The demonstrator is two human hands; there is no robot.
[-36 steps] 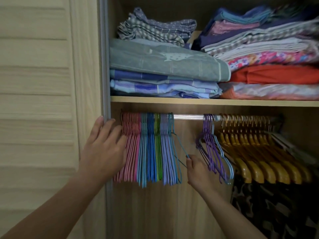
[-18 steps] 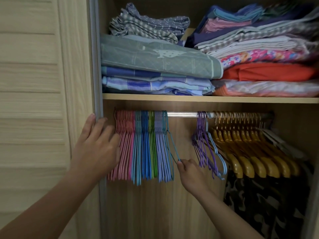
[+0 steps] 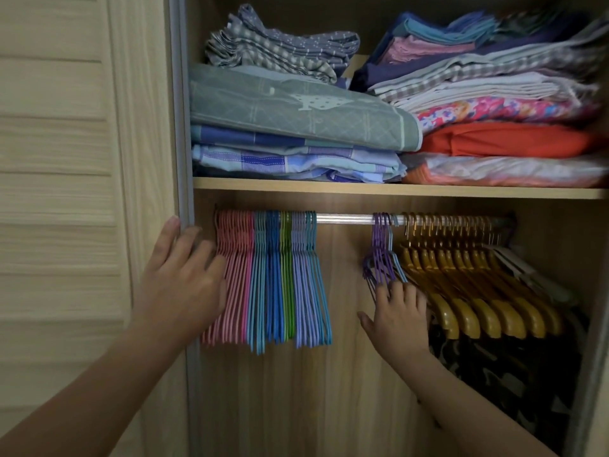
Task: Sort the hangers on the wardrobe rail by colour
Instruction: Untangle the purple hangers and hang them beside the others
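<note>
A metal rail (image 3: 346,219) runs across the wardrobe under a shelf. At its left end hangs a packed bundle of thin hangers: pink (image 3: 232,278), light blue (image 3: 258,285), dark blue (image 3: 273,282), green (image 3: 287,282), then lilac and teal (image 3: 311,285). My left hand (image 3: 184,285) lies flat with straight fingers against the pink ones. Further right hangs a small purple bunch (image 3: 379,255) with one light blue hanger (image 3: 397,262) beside it. My right hand (image 3: 398,318) reaches up with spread fingers, its fingertips touching the lower ends of the purple hangers.
Several yellow wooden hangers (image 3: 471,291) fill the rail's right end, with dark patterned clothing (image 3: 501,374) below. The shelf (image 3: 329,186) above carries folded linens. A louvred door (image 3: 66,192) stands at the left. A bare stretch of rail separates the two bunches.
My right hand has let go of the teal hanger at the left bundle's edge and moved right to the purple bunch. The teal hanger now hangs flush with the bundle. My left hand stays put.
</note>
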